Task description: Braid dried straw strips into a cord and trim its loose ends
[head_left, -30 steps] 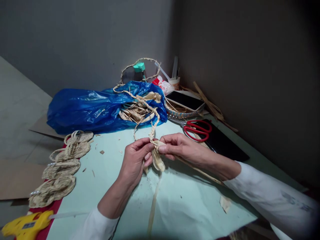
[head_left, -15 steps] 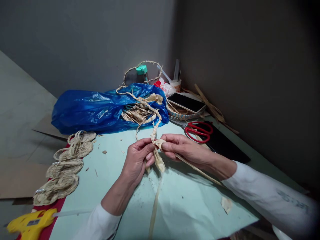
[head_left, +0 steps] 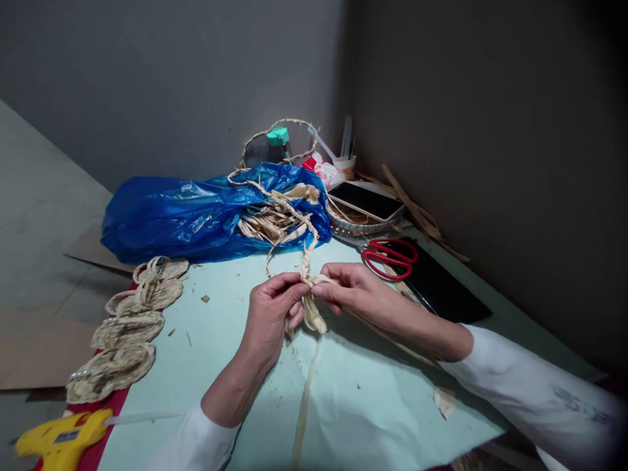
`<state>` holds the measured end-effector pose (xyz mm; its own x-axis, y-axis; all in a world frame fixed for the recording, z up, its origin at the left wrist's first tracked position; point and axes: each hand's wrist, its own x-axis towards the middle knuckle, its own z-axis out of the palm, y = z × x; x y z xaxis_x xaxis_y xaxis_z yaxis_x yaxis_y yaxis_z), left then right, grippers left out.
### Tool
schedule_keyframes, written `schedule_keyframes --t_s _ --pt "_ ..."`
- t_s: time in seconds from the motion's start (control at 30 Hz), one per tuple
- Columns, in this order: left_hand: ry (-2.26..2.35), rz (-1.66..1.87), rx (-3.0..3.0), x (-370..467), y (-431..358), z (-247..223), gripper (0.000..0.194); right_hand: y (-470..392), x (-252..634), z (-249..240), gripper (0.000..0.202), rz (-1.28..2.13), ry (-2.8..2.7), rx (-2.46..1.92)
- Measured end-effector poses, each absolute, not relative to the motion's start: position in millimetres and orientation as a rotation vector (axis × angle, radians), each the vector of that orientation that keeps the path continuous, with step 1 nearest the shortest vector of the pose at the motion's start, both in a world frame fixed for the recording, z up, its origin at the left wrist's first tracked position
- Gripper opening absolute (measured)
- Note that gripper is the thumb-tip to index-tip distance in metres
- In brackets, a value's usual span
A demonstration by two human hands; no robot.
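A braided cord of pale dried husk (head_left: pixel 308 252) runs from the blue bag down to my hands. My left hand (head_left: pixel 275 311) pinches the lower end of the braid between thumb and fingers. Just to its right, my right hand (head_left: pixel 360 291) grips a husk strand at the same spot. Loose husk ends (head_left: pixel 314 319) hang below the fingertips, and one long thin strip (head_left: pixel 305 399) trails down toward the near edge. Another strand passes under my right hand toward the lower right.
Behind lies a blue plastic bag (head_left: pixel 167 212) of husks. Red-handled scissors (head_left: pixel 390 258), a phone (head_left: pixel 367 199) and a dark flat device (head_left: pixel 441 288) are right. Coiled woven pieces (head_left: pixel 127 327) and a yellow glue gun (head_left: pixel 66 437) lie left.
My right hand and forearm have shifted slightly, with the fingertips closer to my left thumb. The strand in the right fingers is drawn in against the braid, which has straightened a little.
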<state>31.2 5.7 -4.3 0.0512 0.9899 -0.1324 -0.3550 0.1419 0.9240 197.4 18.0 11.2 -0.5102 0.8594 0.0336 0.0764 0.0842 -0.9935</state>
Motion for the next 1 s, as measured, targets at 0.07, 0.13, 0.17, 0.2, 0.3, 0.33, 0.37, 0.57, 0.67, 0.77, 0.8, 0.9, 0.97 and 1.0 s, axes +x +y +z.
schedule_keyframes --t_s 0.07,0.13,0.17,0.2,0.3,0.33,0.37,0.57,0.67,0.77,0.8,0.9,0.97,1.0 --pt "1.014 1.265 0.847 31 5 -3 0.015 18 198 9 0.030 1.368 -1.777 -0.983" --pt "1.049 1.278 0.853 32 4 -1 0.017 17 198 8 0.030 1.223 -1.874 -1.044" --pt "1.064 1.280 0.853 32 4 0 0.018 17 198 8 0.031 1.140 -1.928 -1.076" --pt "1.080 1.276 0.851 32 4 1 0.019 16 198 8 0.031 1.051 -1.983 -1.107" --pt "1.135 1.221 0.840 31 4 4 0.022 14 197 11 0.025 0.779 -2.169 -1.194" --pt "1.155 1.198 0.845 30 4 4 0.023 13 197 13 0.023 0.703 -2.228 -1.218" --pt "1.174 1.177 0.860 30 5 4 0.023 12 197 14 0.021 0.642 -2.280 -1.240" --pt "1.259 1.107 1.109 25 10 -2 0.019 9 195 16 0.023 0.467 -2.448 -1.353" --pt "1.348 1.146 1.156 28 11 -7 0.018 6 194 16 0.027 0.470 -2.460 -1.401" --pt "1.388 1.205 1.116 34 10 -11 0.020 2 190 16 0.027 0.525 -2.422 -1.413" --pt "1.384 1.217 1.100 36 9 -12 0.020 0 189 16 0.027 0.548 -2.404 -1.400" --pt "1.337 1.234 1.020 41 6 -14 0.021 -9 182 12 0.023 0.538 -2.403 -1.384" --pt "1.301 1.243 0.930 43 4 -13 0.022 -17 176 6 0.017 0.412 -2.499 -1.389" --pt "1.282 1.244 0.884 44 4 -12 0.023 -20 173 3 0.017 0.318 -2.561 -1.384"
